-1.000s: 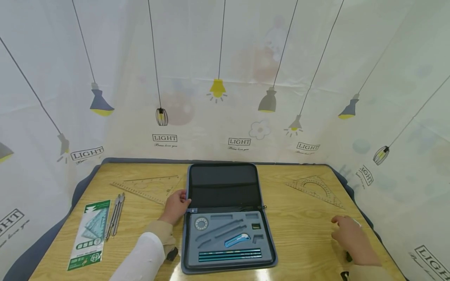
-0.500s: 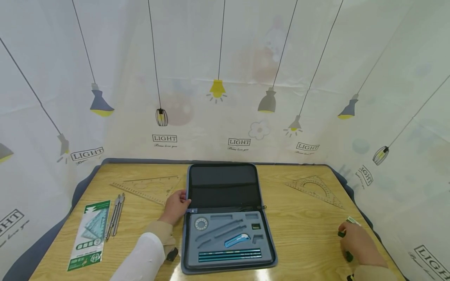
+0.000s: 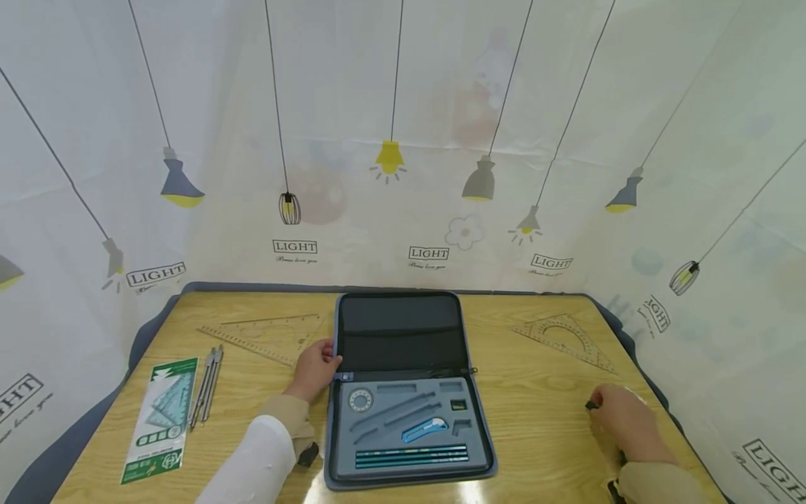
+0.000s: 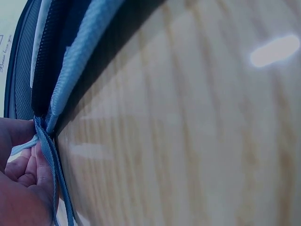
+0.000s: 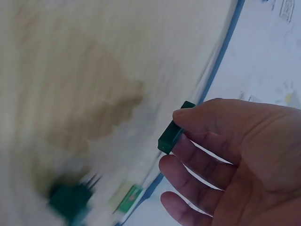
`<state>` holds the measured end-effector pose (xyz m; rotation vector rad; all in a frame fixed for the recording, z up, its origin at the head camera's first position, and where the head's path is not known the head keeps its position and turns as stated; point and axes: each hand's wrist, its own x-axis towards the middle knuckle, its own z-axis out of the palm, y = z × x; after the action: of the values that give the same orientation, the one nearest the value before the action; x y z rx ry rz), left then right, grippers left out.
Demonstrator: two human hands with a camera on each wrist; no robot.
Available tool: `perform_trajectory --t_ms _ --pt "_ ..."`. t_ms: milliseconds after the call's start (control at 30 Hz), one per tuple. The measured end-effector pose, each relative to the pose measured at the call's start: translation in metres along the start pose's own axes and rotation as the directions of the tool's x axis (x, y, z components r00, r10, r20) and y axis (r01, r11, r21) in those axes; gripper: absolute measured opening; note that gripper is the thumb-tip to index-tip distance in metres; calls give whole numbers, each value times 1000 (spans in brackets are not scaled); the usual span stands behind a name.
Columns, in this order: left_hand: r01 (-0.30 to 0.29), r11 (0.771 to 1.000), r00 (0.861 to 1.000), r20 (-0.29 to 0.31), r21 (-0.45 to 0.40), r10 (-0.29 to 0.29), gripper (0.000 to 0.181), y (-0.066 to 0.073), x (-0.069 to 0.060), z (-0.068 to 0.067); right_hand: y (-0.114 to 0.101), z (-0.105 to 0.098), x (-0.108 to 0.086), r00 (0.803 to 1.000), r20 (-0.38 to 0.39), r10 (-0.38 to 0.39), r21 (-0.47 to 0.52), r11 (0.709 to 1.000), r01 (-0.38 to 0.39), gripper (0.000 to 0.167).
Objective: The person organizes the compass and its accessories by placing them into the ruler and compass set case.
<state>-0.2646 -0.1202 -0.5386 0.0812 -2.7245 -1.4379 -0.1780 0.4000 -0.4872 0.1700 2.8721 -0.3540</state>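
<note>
An unzipped blue-grey case [image 3: 491,455] lies flat at the middle of the table, its tray holding a round white dial [image 3: 360,400], a blue cutter [image 3: 425,430], dark green pencils [image 3: 412,458] and a small dark item [image 3: 458,405]. My left hand [image 3: 312,371] grips the case's left edge near the hinge, thumb and fingers around the fabric [image 4: 51,146]. Right of the case, my right hand [image 3: 628,424] is raised over the table. It pinches a small dark green block [image 5: 172,134] between thumb and index finger, the other fingers loosely bent.
Clear triangle rulers lie at the back left [image 3: 271,336] and back right [image 3: 567,339]. A green-and-white packet [image 3: 160,420] and metal compasses [image 3: 206,386] lie at the left. In the right wrist view, a green-and-white eraser [image 5: 128,200] and a blurred green object [image 5: 70,200] are below.
My right hand has reached down at the right, then moved back left and up with the small dark green block in its fingertips. The left hand and the case stay in place.
</note>
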Motion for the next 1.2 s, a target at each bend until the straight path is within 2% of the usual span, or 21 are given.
perform_trajectory --t_ms 267,500,667,833,1000,1200 --pt "-84 996 996 -36 -40 83 34 -4 -1 -1 -58 4 6 987 -113 -110 11 994 112 14" --pt "0 1000 1000 4 -24 0 36 1 -1 -1 -99 7 9 972 -148 -184 -4 983 185 13" --pt "0 1000 1000 10 5 0 37 2 -1 -1 -122 11 13 967 -143 -209 -8 978 210 12" --pt "-11 1000 1000 18 1 11 36 2 -2 -2 -148 17 16 952 -156 -263 -5 964 266 10" --pt "-12 1000 1000 24 9 11 36 2 -2 -2 -177 25 17 920 -177 -350 -5 935 355 12" --pt "-11 1000 1000 28 12 11 36 4 -3 -3 -212 34 15 850 -185 -493 -38 868 495 16"
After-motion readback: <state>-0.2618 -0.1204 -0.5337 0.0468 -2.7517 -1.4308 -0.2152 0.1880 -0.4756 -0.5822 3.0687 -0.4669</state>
